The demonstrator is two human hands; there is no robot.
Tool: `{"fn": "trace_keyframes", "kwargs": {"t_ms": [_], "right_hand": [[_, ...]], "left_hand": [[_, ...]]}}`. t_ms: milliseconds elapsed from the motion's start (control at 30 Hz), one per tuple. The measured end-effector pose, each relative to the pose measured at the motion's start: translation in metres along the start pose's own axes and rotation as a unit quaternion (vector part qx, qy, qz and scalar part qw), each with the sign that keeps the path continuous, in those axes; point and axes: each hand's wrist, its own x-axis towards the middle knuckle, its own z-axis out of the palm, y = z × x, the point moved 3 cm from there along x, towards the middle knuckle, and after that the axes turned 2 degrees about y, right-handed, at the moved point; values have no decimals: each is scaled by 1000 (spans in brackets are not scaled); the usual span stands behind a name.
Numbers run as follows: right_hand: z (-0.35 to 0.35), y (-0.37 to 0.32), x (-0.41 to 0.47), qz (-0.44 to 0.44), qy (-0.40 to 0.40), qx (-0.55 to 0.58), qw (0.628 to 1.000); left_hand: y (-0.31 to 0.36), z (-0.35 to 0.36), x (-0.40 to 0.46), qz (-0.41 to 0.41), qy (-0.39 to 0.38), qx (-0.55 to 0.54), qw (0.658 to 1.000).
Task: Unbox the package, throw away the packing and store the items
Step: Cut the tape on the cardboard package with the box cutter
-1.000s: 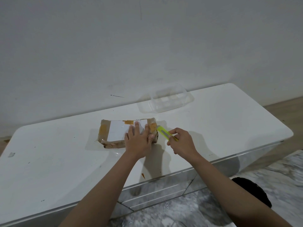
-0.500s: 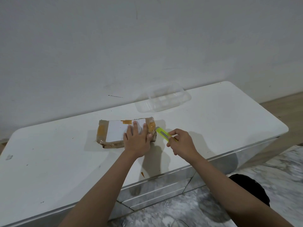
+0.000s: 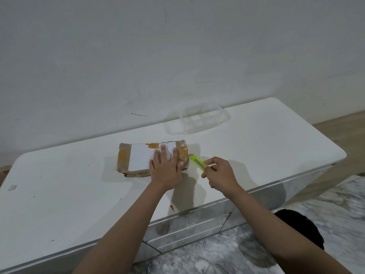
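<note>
Count on the counter (image 3: 276,139): one taped package (image 3: 138,159), one yellow utility knife (image 3: 197,162), one clear plastic container (image 3: 197,120). Two hands present: left hand (image 3: 166,171), right hand (image 3: 222,176).

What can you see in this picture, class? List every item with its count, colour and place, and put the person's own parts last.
package: one, brown with tan tape and a white label, middle of the cabinet top.
utility knife: one, yellow-green, at the package's right end.
plastic container: one, clear, at the back of the top near the wall.
cabinet: one, white top with mirrored front, against the wall.
wall: one, white, behind the cabinet.
floor: grey marble pattern, lower right.
left hand: one, pressed flat on the package.
right hand: one, gripping the knife.
</note>
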Motion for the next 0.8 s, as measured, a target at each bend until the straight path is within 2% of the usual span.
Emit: {"fn": "trace_keyframes", "kwargs": {"t_ms": [167, 500, 800], "right_hand": [[-1, -11, 14, -18, 57, -8, 998], [10, -15, 19, -56, 25, -78, 995], [7, -8, 10, -49, 5, -65, 997]], "left_hand": [[-1, 0, 1, 1, 7, -1, 1000], [-3, -1, 7, -2, 0, 7, 1000], [-3, -1, 11, -6, -12, 5, 1000]]}}
